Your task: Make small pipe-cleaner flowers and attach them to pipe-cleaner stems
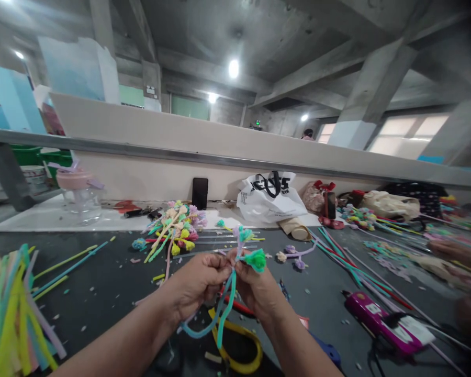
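Pinched grips of the left hand (pixel 200 277) and right hand (pixel 257 285) on a fuzzy-stem flower (pixel 230 301) above the dark worktop (pixel 113 293). From this centre, its green head (pixel 255 260) lies between 2 and 3 o'clock; its stems hang toward 7. Surroundings: flower cluster (pixel 176 230), 10 o'clock; loose stems (pixel 8 314), 9; yellow handle (pixel 258 351), 6; magenta device (pixel 377 317), between 3 and 4.

The fuzzy-stem piece (pixel 233 285) is held aloft, its strands gathered at one pinched point just left of its ruffled green bloom (pixel 256 260). Above and left of the bloom, a lilac stem (pixel 239 247) stands upright, tipped with a teal tuft (pixel 244 233). Below and left of the bloom, a mint strand (pixel 225 317) hangs almost straight and a pale blue strand (pixel 199 334) curves away.
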Motion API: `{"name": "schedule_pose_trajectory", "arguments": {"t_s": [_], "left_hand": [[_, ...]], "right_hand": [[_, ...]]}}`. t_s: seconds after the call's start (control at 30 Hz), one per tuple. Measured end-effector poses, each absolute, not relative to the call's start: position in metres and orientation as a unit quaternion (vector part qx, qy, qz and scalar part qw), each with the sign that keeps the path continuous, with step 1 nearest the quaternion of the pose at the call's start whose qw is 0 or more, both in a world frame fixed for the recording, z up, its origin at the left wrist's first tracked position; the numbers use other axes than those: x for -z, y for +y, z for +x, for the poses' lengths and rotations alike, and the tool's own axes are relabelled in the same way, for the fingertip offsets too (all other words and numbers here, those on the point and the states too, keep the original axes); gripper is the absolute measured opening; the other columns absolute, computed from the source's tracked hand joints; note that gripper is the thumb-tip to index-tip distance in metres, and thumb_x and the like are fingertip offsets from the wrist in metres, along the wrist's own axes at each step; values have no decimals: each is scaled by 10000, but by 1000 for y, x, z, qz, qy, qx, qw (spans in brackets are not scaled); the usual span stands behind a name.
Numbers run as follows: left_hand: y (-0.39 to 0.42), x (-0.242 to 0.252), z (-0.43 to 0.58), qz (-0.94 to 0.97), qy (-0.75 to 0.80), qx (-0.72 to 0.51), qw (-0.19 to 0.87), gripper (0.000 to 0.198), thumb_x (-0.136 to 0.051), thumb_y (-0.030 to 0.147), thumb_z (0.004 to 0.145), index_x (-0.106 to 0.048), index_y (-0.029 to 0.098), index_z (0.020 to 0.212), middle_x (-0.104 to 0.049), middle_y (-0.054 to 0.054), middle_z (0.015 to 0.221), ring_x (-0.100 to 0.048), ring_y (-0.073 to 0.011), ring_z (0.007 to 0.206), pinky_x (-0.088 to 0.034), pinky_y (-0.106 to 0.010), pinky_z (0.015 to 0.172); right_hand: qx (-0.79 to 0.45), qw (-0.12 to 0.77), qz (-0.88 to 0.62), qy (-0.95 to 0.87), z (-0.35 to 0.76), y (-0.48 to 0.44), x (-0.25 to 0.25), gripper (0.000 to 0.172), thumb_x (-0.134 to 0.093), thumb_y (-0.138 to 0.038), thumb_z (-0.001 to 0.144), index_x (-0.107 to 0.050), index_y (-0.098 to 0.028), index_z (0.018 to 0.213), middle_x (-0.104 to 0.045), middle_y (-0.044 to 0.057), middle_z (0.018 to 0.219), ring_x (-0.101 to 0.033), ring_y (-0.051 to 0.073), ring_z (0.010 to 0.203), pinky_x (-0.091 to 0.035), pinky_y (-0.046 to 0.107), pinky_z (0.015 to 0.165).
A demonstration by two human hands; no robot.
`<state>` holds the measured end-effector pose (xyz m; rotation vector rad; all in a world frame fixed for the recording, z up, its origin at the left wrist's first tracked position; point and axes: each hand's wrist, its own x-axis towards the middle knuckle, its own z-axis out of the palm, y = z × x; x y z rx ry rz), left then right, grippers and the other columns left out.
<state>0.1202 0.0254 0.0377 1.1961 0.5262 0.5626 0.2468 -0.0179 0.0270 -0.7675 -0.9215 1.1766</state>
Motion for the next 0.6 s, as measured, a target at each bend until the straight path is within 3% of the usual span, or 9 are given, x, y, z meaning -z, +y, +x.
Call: {"name": "schedule_pose_trajectory", "arguments": {"t_s": [0.4, 0.5, 0.6], "left_hand": [[27, -43, 120, 618, 274, -325, 661, 261, -631, 382, 674, -539, 141, 635, -376, 86, 466, -245, -47, 412, -178, -188, 411], [27, -47, 121, 671, 309, -395, 546, 206, -567, 321, 712, -535, 143, 612, -476, 49, 530, -396, -81, 489, -310, -198, 489], [28, -46, 119, 734, 362, -431, 380, 172, -514, 261, 746, -548, 153, 617, -532, 21, 588, -481, -121, 577, -359, -224, 558]], "right_hand": [[-599, 671, -302, -316, 248, -14, -20, 211, -792, -248, 551, -669, -167, 702, -614, -2, 683, -521, 120, 632, -417, 229, 617], [-609, 691, -294, -257, 240, -11, -14, 201, -771, -242, 590, -670, -191, 756, -619, -12, 695, -518, 107, 596, -421, 227, 599], [-599, 704, -293, -244, 233, -10, -9, 167, -753, -242, 617, -666, -192, 749, -605, -21, 687, -500, 93, 573, -418, 225, 598]]}}
